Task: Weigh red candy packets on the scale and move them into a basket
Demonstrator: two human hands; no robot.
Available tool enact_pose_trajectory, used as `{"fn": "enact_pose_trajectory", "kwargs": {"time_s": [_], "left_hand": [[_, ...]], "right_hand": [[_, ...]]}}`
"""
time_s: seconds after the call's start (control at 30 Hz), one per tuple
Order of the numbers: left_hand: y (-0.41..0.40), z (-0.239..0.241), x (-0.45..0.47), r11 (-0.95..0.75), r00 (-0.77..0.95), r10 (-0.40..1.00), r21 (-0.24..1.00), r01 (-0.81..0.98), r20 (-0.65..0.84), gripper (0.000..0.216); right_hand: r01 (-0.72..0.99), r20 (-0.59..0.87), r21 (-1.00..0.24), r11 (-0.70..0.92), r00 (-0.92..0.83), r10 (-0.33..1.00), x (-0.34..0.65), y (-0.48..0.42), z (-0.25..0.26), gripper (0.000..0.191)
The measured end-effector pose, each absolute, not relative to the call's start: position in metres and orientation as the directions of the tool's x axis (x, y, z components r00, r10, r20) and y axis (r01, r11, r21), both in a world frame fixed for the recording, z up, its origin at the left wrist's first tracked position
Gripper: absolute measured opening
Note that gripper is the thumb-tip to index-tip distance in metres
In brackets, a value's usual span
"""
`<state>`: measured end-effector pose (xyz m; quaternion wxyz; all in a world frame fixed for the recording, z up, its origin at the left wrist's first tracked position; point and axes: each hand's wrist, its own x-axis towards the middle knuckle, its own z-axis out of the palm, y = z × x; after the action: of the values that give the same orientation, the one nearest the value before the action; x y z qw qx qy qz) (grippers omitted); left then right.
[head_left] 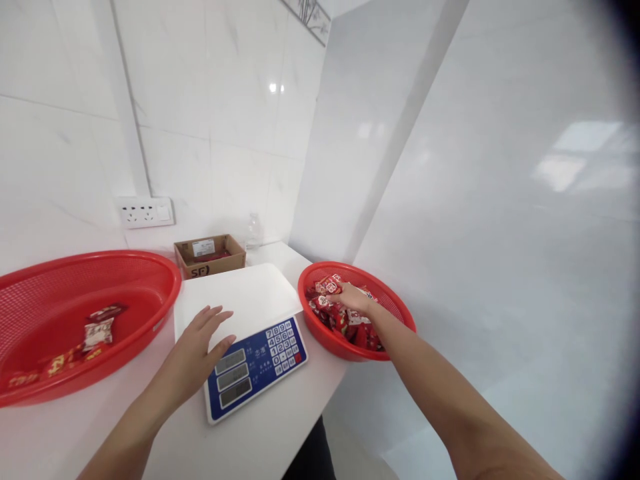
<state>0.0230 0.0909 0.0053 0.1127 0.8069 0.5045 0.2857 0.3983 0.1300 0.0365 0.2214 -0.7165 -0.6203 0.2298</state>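
My left hand [203, 343] hovers over the left part of a digital scale, its fingers spread and holding nothing. The scale has a white weighing plate [250, 293] and a blue keypad panel [257, 370] with three small displays. At the right, my right hand [354, 298] reaches into a red plastic basket [400, 313] heaped with small red snack packets [345, 323]. Its thumb and fingers close around a red and white packet [327, 285] on top of the heap; part of the grip is hidden.
A larger red basket [165, 287] at the left holds several loose wrapped snacks [99, 333]. Behind the scale are a small open cardboard box [215, 263] and a clear bottle [255, 230]. A wall socket [146, 213] is above the white table [185, 440]. Walls close in behind and at right.
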Motion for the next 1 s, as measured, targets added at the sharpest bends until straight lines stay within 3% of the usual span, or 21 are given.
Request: {"fn": "enact_pose_trajectory", "kwargs": {"time_s": [0.27, 0.53, 0.8, 1.0], "left_hand": [[0.093, 0.003, 0.022, -0.486, 0.329, 0.864, 0.456, 0.746, 0.381, 0.042], [0.092, 0.004, 0.022, -0.475, 0.322, 0.87, 0.463, 0.749, 0.373, 0.04], [0.09, 0.01, 0.018, -0.446, 0.31, 0.887, 0.463, 0.766, 0.342, 0.04], [0.091, 0.009, 0.012, -0.44, 0.294, 0.89, 0.488, 0.754, 0.348, 0.04]], "right_hand": [[0.546, -0.052, -0.813, -0.203, 0.279, 0.959, 0.408, 0.127, 0.03, 0.03], [0.343, 0.023, -0.938, -0.055, 0.222, 0.975, 0.366, 0.14, 0.05, 0.035], [0.429, -0.009, -0.903, 0.019, -0.064, 0.998, 0.269, 0.171, 0.046, 0.027], [0.495, -0.002, -0.867, 0.058, -0.12, 0.993, 0.245, 0.182, 0.04, 0.027]]}}
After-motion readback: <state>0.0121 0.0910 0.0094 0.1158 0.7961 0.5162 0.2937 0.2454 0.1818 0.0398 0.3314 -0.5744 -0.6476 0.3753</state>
